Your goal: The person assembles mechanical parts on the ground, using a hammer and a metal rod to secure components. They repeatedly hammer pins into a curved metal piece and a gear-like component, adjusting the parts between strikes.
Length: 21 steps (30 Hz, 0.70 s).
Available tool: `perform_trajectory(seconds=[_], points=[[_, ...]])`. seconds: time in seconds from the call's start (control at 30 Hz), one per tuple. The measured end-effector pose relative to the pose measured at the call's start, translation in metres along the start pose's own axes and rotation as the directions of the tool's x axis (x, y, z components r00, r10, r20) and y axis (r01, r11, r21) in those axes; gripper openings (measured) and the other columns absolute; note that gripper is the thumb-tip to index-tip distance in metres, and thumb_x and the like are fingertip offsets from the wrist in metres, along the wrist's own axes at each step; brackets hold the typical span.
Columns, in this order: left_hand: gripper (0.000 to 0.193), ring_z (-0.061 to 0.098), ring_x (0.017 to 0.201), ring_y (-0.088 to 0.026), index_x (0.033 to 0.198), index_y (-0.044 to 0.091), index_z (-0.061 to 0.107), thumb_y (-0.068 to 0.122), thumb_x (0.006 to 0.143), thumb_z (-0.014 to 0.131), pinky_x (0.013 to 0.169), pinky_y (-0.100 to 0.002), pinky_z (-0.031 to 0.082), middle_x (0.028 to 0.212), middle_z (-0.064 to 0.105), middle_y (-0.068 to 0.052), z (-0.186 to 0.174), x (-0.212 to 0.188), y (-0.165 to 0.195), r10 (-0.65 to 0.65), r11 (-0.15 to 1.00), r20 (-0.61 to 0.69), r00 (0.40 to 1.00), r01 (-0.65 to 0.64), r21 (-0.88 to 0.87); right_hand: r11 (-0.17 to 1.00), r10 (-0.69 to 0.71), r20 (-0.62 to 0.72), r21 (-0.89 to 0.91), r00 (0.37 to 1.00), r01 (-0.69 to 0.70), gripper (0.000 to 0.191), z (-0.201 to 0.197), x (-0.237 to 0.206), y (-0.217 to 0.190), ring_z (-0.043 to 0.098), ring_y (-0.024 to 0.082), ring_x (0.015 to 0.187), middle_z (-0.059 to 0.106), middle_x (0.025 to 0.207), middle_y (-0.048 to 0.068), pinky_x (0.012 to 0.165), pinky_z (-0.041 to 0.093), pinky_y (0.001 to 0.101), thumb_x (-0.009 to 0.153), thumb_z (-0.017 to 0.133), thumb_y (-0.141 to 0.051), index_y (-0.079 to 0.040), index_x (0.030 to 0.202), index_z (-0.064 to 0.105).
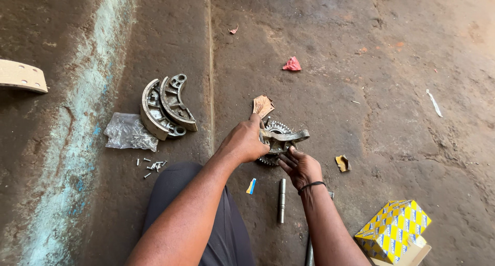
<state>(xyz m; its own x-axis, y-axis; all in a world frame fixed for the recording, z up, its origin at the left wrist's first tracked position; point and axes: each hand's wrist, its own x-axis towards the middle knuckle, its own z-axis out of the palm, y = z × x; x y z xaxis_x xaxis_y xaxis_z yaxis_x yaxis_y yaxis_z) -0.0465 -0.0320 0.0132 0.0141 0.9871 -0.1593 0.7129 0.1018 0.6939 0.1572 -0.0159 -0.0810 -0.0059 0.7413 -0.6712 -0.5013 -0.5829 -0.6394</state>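
Observation:
My left hand (244, 140) grips one end of a curved metal brake shoe (289, 136) held over a toothed metal gear (276, 129) that rests on the ground. From below, my right hand (300, 166) holds the same shoe, fingers against its underside; a black band circles that wrist. A torn piece of brown cardboard (262, 105) lies just beyond my left hand. A short metal rod (282, 199) lies on the ground beside my right forearm.
Two more curved brake shoes (166, 107) lie to the left by a clear plastic bag (129, 132) and several small rivets (152, 166). A tan brake lining (20, 76) is at far left. A yellow and blue box (394, 231) sits at bottom right. Scraps litter the dirty concrete.

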Motion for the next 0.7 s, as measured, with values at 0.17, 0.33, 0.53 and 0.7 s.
perform_trajectory(seconds=[0.17,0.33,0.53,0.7], points=[[0.057,0.070,0.105,-0.038,0.119,0.002,0.053,0.016,0.071,0.080,0.092,-0.044,0.055,0.107,0.071,-0.024,0.001,-0.001,0.001,0.000,1.000,-0.011,1.000,0.000,0.005,0.999,0.048,0.016,0.024,0.999,-0.048,0.029,-0.003,0.005,-0.003,0.065,0.041,0.117,0.063,0.130,0.027,0.097,0.059,0.0489,0.096,0.062,-0.011,0.008,0.117,0.059],[0.060,0.069,0.106,-0.037,0.120,0.003,0.052,0.017,0.070,0.081,0.092,-0.044,0.054,0.108,0.071,-0.023,0.002,0.000,0.002,-0.023,1.000,0.001,1.000,0.023,0.003,0.996,0.079,0.023,0.043,0.997,-0.080,0.025,-0.006,0.007,-0.006,0.065,0.039,0.117,0.063,0.129,0.026,0.097,0.059,0.0484,0.096,0.059,-0.010,0.005,0.116,0.059],[0.063,0.070,0.106,-0.036,0.124,0.003,0.050,0.018,0.072,0.080,0.092,-0.043,0.055,0.109,0.070,-0.023,-0.002,-0.001,0.006,-0.038,0.999,0.024,0.999,0.038,-0.006,0.994,0.108,0.056,-0.011,0.993,-0.107,0.018,-0.011,0.009,-0.014,0.066,0.032,0.105,0.065,0.115,0.019,0.095,0.059,0.0479,0.095,0.060,-0.013,-0.001,0.107,0.061],[0.063,0.070,0.107,-0.034,0.126,0.004,0.049,0.018,0.073,0.079,0.092,-0.043,0.055,0.111,0.070,-0.022,-0.003,-0.001,0.007,-0.079,0.997,0.064,0.995,0.079,0.000,0.987,0.154,0.108,-0.058,0.982,-0.149,0.012,-0.016,0.009,-0.017,0.066,0.028,0.091,0.064,0.097,0.011,0.089,0.059,0.0460,0.096,0.058,-0.017,-0.005,0.098,0.060]])
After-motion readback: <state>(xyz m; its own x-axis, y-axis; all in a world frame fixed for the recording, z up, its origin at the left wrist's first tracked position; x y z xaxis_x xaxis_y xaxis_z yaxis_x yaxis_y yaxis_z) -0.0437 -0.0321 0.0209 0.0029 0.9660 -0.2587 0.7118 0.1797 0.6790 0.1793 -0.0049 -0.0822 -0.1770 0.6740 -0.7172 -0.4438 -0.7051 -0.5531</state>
